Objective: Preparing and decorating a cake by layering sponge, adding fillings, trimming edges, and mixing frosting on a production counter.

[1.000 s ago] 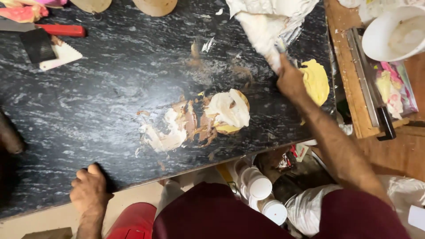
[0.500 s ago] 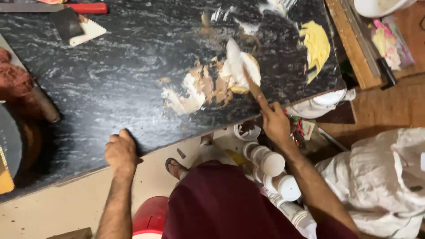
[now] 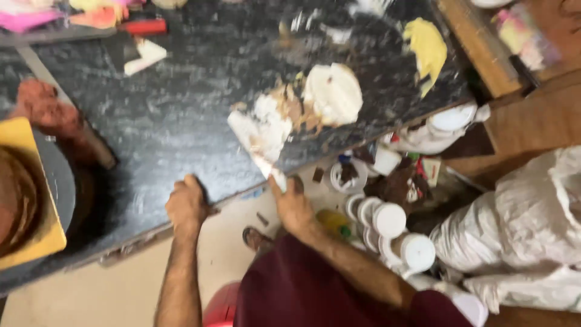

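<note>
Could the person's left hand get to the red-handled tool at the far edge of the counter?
Probably, with a stretch: the left hand rests on the near edge, and bare dark counter lies between it and the red-handled tool.

White-smeared scraper blade (image 3: 261,138) (blurred), flat on dark counter edge

Dark marbled stone surface (image 3: 181,115) is carrying smeared white cream (image 3: 330,94), a yellow smear (image 3: 428,48) at its far right, a red-handled tool (image 3: 142,26) at the far edge, a yellow board (image 3: 24,200) overhanging left.
</note>
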